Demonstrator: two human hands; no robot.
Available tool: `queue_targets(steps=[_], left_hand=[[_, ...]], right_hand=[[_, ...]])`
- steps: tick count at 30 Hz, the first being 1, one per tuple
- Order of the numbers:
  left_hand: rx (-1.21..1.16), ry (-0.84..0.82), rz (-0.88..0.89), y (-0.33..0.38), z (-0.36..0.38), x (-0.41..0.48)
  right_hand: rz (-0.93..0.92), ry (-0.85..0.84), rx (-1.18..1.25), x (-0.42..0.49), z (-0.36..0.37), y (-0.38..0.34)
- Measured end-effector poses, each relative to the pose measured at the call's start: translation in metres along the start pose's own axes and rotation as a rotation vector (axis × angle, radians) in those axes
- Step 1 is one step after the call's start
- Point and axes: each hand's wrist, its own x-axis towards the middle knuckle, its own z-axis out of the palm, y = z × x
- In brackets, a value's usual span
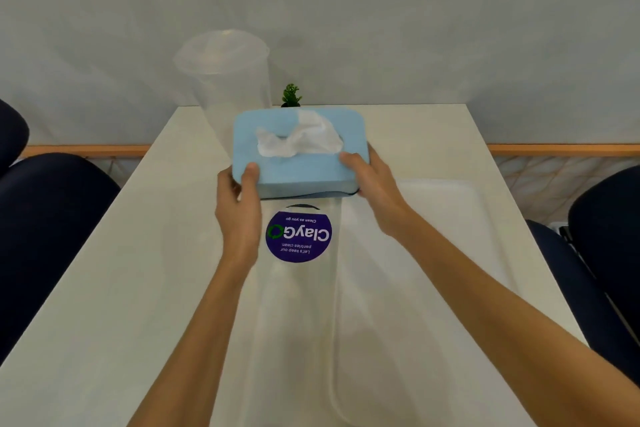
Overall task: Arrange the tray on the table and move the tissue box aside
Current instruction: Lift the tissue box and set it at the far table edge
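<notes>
The tissue box [299, 149], pale blue with a white tissue [299, 139] puffed from its top slot, sits toward 12 o'clock of the table [104, 288], held between both hands; whether it rests on the surface or is just lifted I cannot tell. The left hand [239, 204] clamps its near left corner, thumb on the lid; the right hand [372, 184] clamps the near right corner likewise. It looks light and stiff-walled, probably smooth, so a hold at the two short ends suits it; squeezing the lid or catching the loose tissue seems the only hazard.

Just under the box, toward 6 o'clock, lies a round purple sticker [299, 236]. The white tray [450, 218] lies at 3 o'clock, its rim near the right hand. A clear lidded cup [228, 80] appears at 11 o'clock, blurred, and a small green plant [291, 96] stands behind the box at 12. Dark chairs [52, 218] flank the table. The cup and plant crowd the far side.
</notes>
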Motion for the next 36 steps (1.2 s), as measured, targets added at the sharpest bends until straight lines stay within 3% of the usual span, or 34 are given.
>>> queue_targets(steps=[8,18,36], left_hand=[[0.058,-0.208,0.021,0.01,0.101,-0.003],[0.247,-0.371,-0.019,-0.005,0.199,0.054],[0.514,-0.381,0.016,-0.02,0.278,0.114]], right_hand=[[0.022,0.174,-0.002,0.032,-0.091,-0.002],[0.133,0.265,-0.034,0.117,-0.143,0.012],[0.151,0.324,-0.084,0.208,-0.166,0.034]])
